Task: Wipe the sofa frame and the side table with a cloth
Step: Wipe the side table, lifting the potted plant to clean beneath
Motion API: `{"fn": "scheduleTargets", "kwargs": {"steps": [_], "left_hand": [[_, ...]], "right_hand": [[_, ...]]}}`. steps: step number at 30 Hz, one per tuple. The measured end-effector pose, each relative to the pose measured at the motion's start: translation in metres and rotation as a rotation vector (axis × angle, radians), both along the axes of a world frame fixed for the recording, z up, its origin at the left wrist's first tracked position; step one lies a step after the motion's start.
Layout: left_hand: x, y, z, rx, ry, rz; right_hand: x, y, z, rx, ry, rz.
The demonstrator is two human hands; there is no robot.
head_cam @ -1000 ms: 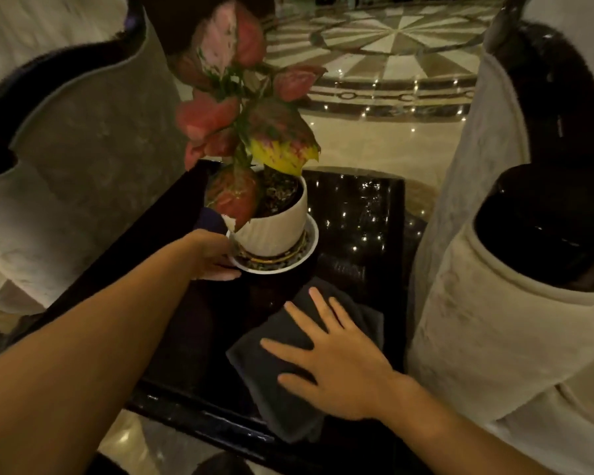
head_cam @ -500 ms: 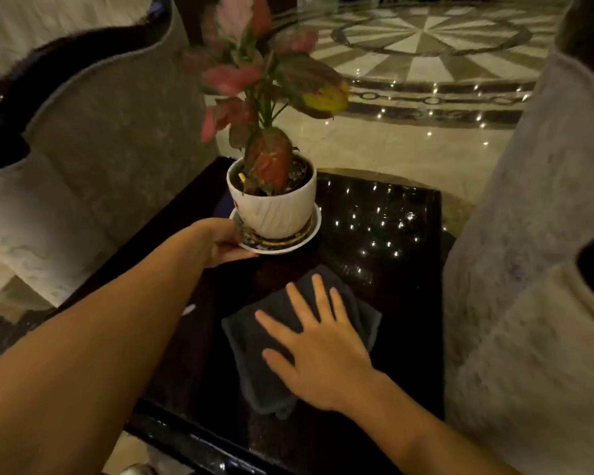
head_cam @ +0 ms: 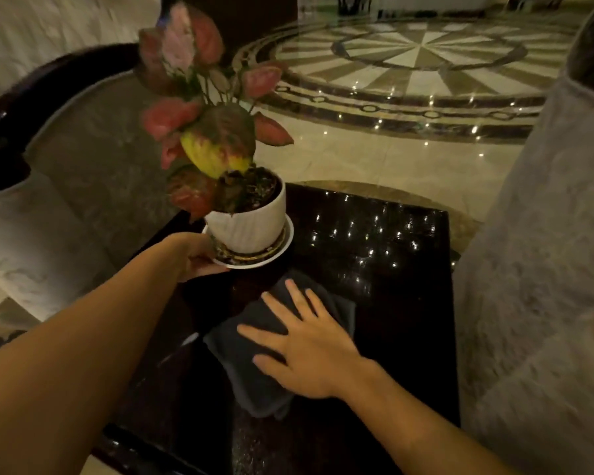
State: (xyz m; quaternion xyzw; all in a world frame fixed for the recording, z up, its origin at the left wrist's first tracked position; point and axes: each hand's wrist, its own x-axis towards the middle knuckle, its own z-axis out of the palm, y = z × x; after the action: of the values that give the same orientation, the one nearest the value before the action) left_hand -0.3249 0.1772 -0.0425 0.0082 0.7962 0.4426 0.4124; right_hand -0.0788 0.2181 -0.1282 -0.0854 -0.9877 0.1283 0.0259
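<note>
Since the earlier frame, my right hand (head_cam: 309,351) had slid the cloth (head_cam: 254,371) a little toward the pot, and the pot had tilted, its leaves leaning over toward the left edge of the table.

Nearest me, the right hand lay flat on the cloth, palm down and fingers spread, gripping nothing; I judged the flat palm was there to press the whole fold against the surface for a broad wipe. The cloth, dark and folded, sat on the table (head_cam: 391,337) near the middle, somewhat toward the near edge, with one end sticking out behind my wrist.

Just beyond it, my left hand (head_cam: 196,257) was closed on the left rim of the saucer (head_cam: 285,245), thumb side on top. The white pot (head_cam: 251,224) stood in the saucer. Both looked tipped and raised on the left side, though I could not tell whether the far side was touching the tabletop. I took it that I held them up so the cloth could pass beneath. The plant (head_cam: 206,132) leaned with the pot, and a steeper tilt might spill soil.

Farther back, the far right corner of the table was bare and glossy, catching points of light. Sofa arms flanked the table on both sides, with patterned marble floor (head_cam: 426,63) beyond.
</note>
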Motion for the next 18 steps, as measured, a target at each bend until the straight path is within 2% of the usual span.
{"fn": "scheduleTargets", "kwargs": {"steps": [1,2,3,5,7,8,9,10,12,13,14,15,18], "left_hand": [[-0.002,-0.003,0.0,-0.006,0.003,-0.006],[-0.004,-0.006,-0.002,-0.01,0.008,-0.013],[-0.007,-0.008,-0.003,-0.012,0.017,-0.023],[-0.009,-0.013,-0.01,-0.018,0.02,-0.007],[-0.009,-0.014,-0.014,-0.023,0.018,0.005],[-0.008,-0.014,-0.017,-0.02,0.02,0.008],[-0.009,-0.013,-0.016,-0.019,0.021,0.01],[-0.01,-0.013,-0.016,-0.016,0.018,0.018],[-0.013,-0.009,-0.016,-0.004,0.023,0.044],[-0.013,-0.008,-0.017,0.0,0.028,0.05],[-0.013,-0.008,-0.017,0.008,0.026,0.055],[-0.012,-0.008,-0.018,0.017,0.023,0.061],[-0.009,-0.006,-0.024,0.095,-0.003,0.107]], "right_hand": [[0.003,0.016,0.004,-0.015,-0.04,0.087],[0.006,0.035,0.005,0.004,-0.076,0.057],[0.009,0.058,0.004,0.05,-0.092,-0.095],[0.016,0.103,0.011,0.083,-0.129,-0.613],[0.019,0.137,0.021,-0.03,-0.189,-1.088],[0.017,0.14,0.023,-0.061,-0.229,-1.196],[0.009,0.135,0.021,-0.054,-0.241,-1.19],[0.001,0.126,0.015,-0.024,-0.209,-1.067],[-0.007,0.096,0.003,0.024,-0.111,-0.635],[-0.006,0.09,-0.001,0.022,-0.103,-0.473],[-0.006,0.095,-0.001,0.011,-0.103,-0.416],[-0.005,0.108,0.0,-0.005,-0.106,-0.483],[-0.009,0.153,0.009,-0.025,-0.168,-1.003]]}}
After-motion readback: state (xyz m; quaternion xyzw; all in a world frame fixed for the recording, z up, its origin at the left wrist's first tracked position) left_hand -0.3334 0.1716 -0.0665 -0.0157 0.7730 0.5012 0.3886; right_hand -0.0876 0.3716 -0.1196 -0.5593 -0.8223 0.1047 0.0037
